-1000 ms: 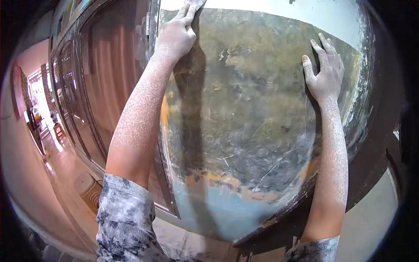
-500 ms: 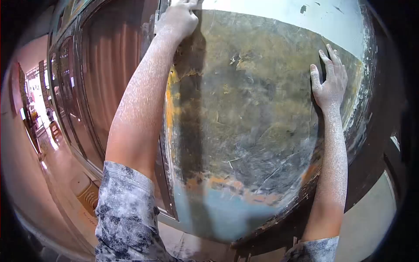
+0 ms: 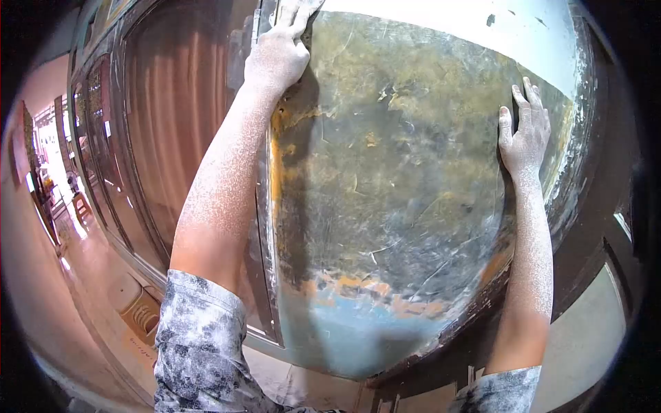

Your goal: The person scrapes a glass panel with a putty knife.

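My left hand (image 3: 277,60) is high on the left edge of a worn wall panel (image 3: 399,165), its powdery fingers pressed together against the surface and partly cut off by the top of the view. What lies under those fingers is hidden. On the panel's right side, my right hand (image 3: 527,134) rests with its fingers apart and nothing in it. Patches of olive, grey and orange cover the panel, with pale blue paint (image 3: 351,337) at the bottom and a white area (image 3: 454,20) above. White dust coats both forearms.
Left of the panel is a dark-framed glass pane with a reddish curtain (image 3: 179,117). A brown chair or stool (image 3: 141,313) stands low on the left, by a floor running to a bright doorway (image 3: 48,148). Dark framing (image 3: 599,172) borders the right side.
The view has shifted slightly. My left hand appears a little lower, with more of its fingers showing. My right hand stays on the panel, slightly further right in view.
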{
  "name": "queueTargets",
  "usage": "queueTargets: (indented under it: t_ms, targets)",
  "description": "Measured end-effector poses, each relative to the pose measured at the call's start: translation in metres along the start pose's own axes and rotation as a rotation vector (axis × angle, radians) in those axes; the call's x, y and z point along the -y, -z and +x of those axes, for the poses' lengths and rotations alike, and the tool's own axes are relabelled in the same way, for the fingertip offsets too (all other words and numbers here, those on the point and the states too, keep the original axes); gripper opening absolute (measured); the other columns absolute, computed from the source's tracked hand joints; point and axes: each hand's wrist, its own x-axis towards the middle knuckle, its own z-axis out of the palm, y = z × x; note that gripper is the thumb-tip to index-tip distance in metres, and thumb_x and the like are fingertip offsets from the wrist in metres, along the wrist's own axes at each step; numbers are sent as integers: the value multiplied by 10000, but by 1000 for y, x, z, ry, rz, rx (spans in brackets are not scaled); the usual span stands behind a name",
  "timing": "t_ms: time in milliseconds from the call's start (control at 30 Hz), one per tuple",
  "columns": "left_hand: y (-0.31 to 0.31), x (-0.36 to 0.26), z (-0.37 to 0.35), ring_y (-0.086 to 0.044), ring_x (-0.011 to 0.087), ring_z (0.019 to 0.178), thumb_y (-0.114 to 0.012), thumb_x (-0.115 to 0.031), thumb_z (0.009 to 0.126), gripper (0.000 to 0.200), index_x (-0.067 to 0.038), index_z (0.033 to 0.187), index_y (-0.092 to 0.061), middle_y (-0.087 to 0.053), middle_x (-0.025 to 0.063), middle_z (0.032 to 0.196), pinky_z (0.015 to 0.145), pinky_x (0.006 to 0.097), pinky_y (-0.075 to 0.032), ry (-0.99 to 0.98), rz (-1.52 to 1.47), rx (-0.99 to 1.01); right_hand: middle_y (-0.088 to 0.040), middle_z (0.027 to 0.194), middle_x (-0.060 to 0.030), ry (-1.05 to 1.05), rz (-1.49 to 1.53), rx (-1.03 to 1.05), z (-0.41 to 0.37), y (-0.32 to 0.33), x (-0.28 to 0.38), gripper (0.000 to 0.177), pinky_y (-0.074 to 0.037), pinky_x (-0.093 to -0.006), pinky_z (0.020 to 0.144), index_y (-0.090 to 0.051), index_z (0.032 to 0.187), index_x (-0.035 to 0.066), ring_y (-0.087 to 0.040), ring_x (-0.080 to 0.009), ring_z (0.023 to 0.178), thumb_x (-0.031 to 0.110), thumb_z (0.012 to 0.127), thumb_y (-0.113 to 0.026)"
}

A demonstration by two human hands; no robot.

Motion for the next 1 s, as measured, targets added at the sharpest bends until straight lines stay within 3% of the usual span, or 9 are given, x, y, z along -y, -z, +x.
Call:
queueTargets:
  t_ms: [67, 167, 300, 467, 567, 633, 900, 967, 1000]
  targets:
    - [1, 2, -6, -608, 402, 1189, -448, -62, 861, 629, -142, 1483, -492, -495, 203, 1485, 1017, 463, -502, -14, -10, -8, -392, 1597, -15, -1, 2, 9, -2, -2, -1, 458, -233, -502, 1225, -508, 1449, 195, -332, -236, 1496, 349, 1019, -534]
    - [-2, 3, -15, -551, 335, 1311, -440, -95, 918, 594, -264, 1483, -509, -469, 50, 1550, 1106, 419, -456, 160, -7, 79, -388, 1600, -25, -8, -39, 20, -5, -1, 4, 467, -234, -500, 1223, -496, 1459, 181, -327, -235, 1499, 341, 1021, -530]
    - [6, -1, -14, -527, 317, 1341, -441, -91, 926, 583, -224, 1490, -502, -439, -1, 1573, 1129, 410, -439, 197, -9, 134, -363, 1611, -48, -16, -86, 53, -6, 3, 8, 480, -231, -494, 1225, -471, 1476, 162, -313, -248, 1504, 326, 1028, -518]
    - [7, 1, 2, -589, 337, 1255, -427, -87, 914, 575, -235, 1459, -535, -443, 29, 1566, 1070, 448, -490, 205, 96, 162, -355, 1610, -80, -41, -59, 72, -4, 2, 12, 499, -196, -533, 1232, -451, 1484, 136, -291, -263, 1514, 281, 1012, -525]
    - [26, -7, 20, -580, 382, 1252, -435, -47, 858, 646, -199, 1483, -494, -486, 162, 1510, 1057, 447, -483, 83, -8, 121, -341, 1616, -81, -80, -30, 52, -6, -1, 17, 498, -174, -537, 1238, -450, 1478, 129, -282, -269, 1517, 276, 1008, -526]
    - [19, 0, 26, -575, 375, 1264, -429, -51, 858, 639, -191, 1477, -500, -485, 164, 1511, 1066, 447, -479, -10, -35, 35, -344, 1614, -83, -75, -36, 52, -5, 0, 18, 492, -172, -537, 1238, -455, 1474, 129, -281, -270, 1518, 276, 1010, -525]
    - [8, 1, 52, -600, 405, 1208, -443, -87, 850, 634, -225, 1463, -524, -530, 179, 1452, 1047, 468, -490, 89, 10, 13, -349, 1609, -79, -70, 19, 35, -6, 1, 17, 479, -156, -529, 1247, -448, 1478, 141, -264, -269, 1524, 292, 1028, -505]
    - [8, 0, 60, -599, 400, 1211, -436, -89, 857, 631, -227, 1468, -514, -527, 169, 1459, 1043, 466, -491, 246, 95, 174, -352, 1607, -76, -80, -12, 46, -6, 1, 16, 479, -158, -527, 1247, -448, 1481, 151, -264, -265, 1524, 298, 1029, -506]
    - [7, -6, 53, -593, 397, 1222, -430, -86, 863, 623, -212, 1468, -511, -528, 173, 1456, 1043, 459, -491, 128, -49, -14, -349, 1609, -72, -82, -13, 46, -6, 1, 16, 478, -158, -526, 1248, -448, 1481, 156, -265, -263, 1523, 303, 1030, -508]
